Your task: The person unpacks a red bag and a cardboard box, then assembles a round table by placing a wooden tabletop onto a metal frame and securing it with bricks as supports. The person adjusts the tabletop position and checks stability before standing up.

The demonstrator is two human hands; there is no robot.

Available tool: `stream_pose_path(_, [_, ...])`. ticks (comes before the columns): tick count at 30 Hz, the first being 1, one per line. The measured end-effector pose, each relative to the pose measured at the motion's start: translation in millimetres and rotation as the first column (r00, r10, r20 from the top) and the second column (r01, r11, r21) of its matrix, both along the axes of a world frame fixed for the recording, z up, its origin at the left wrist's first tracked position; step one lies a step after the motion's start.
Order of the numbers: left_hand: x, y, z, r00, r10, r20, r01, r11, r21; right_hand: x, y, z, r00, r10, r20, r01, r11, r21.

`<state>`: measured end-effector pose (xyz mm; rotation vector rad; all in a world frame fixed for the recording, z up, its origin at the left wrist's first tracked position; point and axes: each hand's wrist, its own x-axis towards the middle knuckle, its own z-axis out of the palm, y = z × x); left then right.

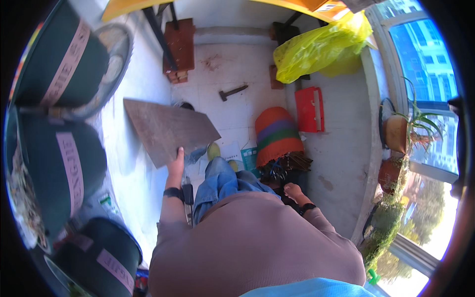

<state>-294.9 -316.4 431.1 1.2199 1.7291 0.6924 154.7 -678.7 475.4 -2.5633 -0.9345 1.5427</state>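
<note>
My left hand (177, 162) grips the lower edge of a brown wooden board (170, 127), thumb on its upper face. The board is held tilted beside the left wall, over part of the floor and my left leg. My right hand (293, 190) is low on the right with its fingers curled; what they hold, if anything, I cannot make out. Just ahead of that hand stands a striped orange, purple and green woven basket (278, 132), with dark thin pieces (289, 166) at its near side. A hammer (233, 93) lies on the floor farther ahead.
Dark green planters (94, 158) line the left side. A red case (309, 110) leans by the right wall, below a yellow plastic bag (324, 47). Potted plants (397, 133) sit along the window. A brown board on bricks (179, 44) stands at the back; a teal booklet (250, 161) lies near my feet.
</note>
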Motion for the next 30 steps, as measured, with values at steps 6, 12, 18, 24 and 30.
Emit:
stream_pose_path(6, [54, 36, 27, 0.933, 0.21, 0.292, -0.136, 0.958, -0.253, -29, 119, 11, 0.993, -0.068, -0.099, 0.098, 0.933, 0.345])
stream_pose_path(12, [69, 80, 56, 0.953, 0.167, 0.252, -0.071, 0.934, -0.35, -41, 168, 13, 0.994, 0.105, -0.042, -0.084, 0.936, 0.343])
stream_pose_path(18, [80, 96, 66, 0.935, 0.169, 0.313, -0.08, 0.958, -0.276, -5, 151, -11, 0.992, 0.128, -0.015, -0.118, 0.946, 0.302])
stream_pose_path(24, [92, 115, 79, 0.904, 0.193, 0.381, -0.123, 0.972, -0.199, 67, 220, 29, 0.985, -0.172, 0.007, 0.14, 0.829, 0.542])
stream_pose_path(30, [113, 118, 130, 0.952, 0.112, 0.285, -0.063, 0.982, -0.177, 256, 392, 177, 0.688, -0.593, 0.418, -0.388, 0.186, 0.903])
